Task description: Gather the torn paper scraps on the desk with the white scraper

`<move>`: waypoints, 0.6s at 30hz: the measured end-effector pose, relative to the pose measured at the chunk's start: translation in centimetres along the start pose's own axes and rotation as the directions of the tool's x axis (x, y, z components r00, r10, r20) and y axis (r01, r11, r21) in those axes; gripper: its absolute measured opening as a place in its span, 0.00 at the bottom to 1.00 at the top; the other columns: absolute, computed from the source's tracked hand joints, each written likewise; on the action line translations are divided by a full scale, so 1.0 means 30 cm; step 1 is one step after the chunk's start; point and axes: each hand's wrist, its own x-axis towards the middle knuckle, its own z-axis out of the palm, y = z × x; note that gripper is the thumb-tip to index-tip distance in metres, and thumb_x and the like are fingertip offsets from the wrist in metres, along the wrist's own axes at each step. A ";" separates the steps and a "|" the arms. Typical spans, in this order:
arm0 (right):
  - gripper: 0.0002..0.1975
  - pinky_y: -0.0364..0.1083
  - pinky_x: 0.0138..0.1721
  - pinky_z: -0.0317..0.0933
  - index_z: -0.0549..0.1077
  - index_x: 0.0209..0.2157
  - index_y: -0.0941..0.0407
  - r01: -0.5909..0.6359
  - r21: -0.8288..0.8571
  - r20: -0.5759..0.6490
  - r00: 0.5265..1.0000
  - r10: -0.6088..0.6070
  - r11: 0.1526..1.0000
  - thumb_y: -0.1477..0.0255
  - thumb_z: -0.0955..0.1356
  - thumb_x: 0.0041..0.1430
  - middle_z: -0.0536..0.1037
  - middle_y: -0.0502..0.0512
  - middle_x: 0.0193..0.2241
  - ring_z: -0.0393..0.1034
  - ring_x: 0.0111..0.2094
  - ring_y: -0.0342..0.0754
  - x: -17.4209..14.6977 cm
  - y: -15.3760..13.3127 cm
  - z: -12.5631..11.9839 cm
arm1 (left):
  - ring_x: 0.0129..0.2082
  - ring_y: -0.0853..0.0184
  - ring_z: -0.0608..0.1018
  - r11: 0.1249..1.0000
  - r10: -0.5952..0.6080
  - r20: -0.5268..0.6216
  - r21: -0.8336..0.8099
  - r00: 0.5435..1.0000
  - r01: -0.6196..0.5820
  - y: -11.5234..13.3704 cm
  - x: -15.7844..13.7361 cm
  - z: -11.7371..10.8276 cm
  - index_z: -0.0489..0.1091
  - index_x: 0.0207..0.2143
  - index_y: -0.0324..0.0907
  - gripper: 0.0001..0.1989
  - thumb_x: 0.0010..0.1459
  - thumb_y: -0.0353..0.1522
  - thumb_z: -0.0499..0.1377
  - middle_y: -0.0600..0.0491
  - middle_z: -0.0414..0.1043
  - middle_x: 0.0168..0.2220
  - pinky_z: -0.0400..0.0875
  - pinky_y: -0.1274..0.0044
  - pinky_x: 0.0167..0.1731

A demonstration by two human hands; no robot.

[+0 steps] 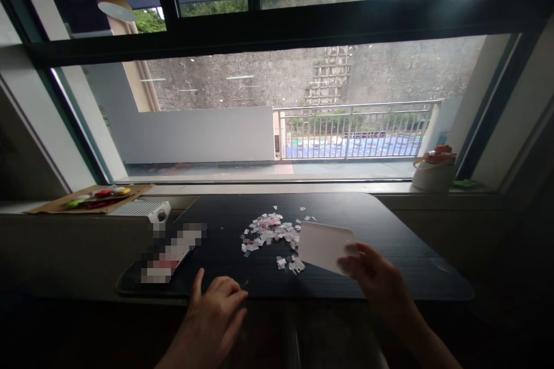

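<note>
A heap of small torn white and pinkish paper scraps lies on the dark table. My right hand pinches a pale card by its right end. The card is tilted, its left edge right beside the heap and overlapping some scraps in view. Just below the heap, nearer to me, sits a smaller clump of scraps. My left hand is at the table's front edge, fingers apart and holding nothing. A tiny bit of something is near its fingertips, too small to name.
A blurred-out flat item lies at the table's left. Beyond it are a white heater-like box and a brown board with colourful pieces. On the right of the sill stands a white bucket. The window frame rises behind the table.
</note>
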 end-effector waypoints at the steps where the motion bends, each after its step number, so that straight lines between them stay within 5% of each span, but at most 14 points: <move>1: 0.15 0.48 0.33 0.68 0.72 0.38 0.54 -0.004 0.022 -0.008 1.000 0.004 1.000 0.61 0.66 0.50 0.81 0.56 0.31 0.76 0.32 0.53 -0.002 0.004 -0.007 | 0.42 0.61 0.74 1.000 0.014 -0.010 0.003 1.000 -0.014 0.010 0.015 -0.005 0.72 0.38 0.50 0.13 0.53 0.29 0.53 0.54 0.73 0.37 0.40 0.41 0.52; 7: 0.16 0.48 0.32 0.68 0.72 0.37 0.55 -0.043 0.000 -0.095 0.995 0.042 0.999 0.60 0.66 0.49 0.81 0.56 0.30 0.76 0.30 0.53 -0.010 -0.006 -0.014 | 0.44 0.64 0.71 0.986 0.165 -0.057 0.042 0.985 -0.163 0.099 0.141 0.002 0.71 0.38 0.47 0.13 0.54 0.26 0.52 0.55 0.70 0.36 0.38 0.48 0.57; 12: 0.17 0.48 0.30 0.68 0.72 0.36 0.55 -0.069 -0.003 -0.050 0.996 0.068 0.998 0.60 0.66 0.47 0.81 0.56 0.30 0.76 0.30 0.55 0.001 0.007 -0.045 | 0.47 0.63 0.69 0.954 0.288 0.002 0.080 0.958 -0.288 0.154 0.212 0.047 0.64 0.49 0.51 0.17 0.56 0.30 0.53 0.54 0.69 0.40 0.37 0.51 0.58; 18: 0.14 0.47 0.29 0.68 0.73 0.34 0.55 -0.084 0.048 -0.098 0.991 0.088 0.995 0.63 0.68 0.46 0.82 0.55 0.27 0.76 0.29 0.54 -0.004 0.002 -0.082 | 0.48 0.63 0.68 0.953 0.287 0.057 0.080 0.956 -0.291 0.151 0.213 0.051 0.68 0.44 0.50 0.13 0.57 0.31 0.51 0.53 0.68 0.41 0.37 0.50 0.58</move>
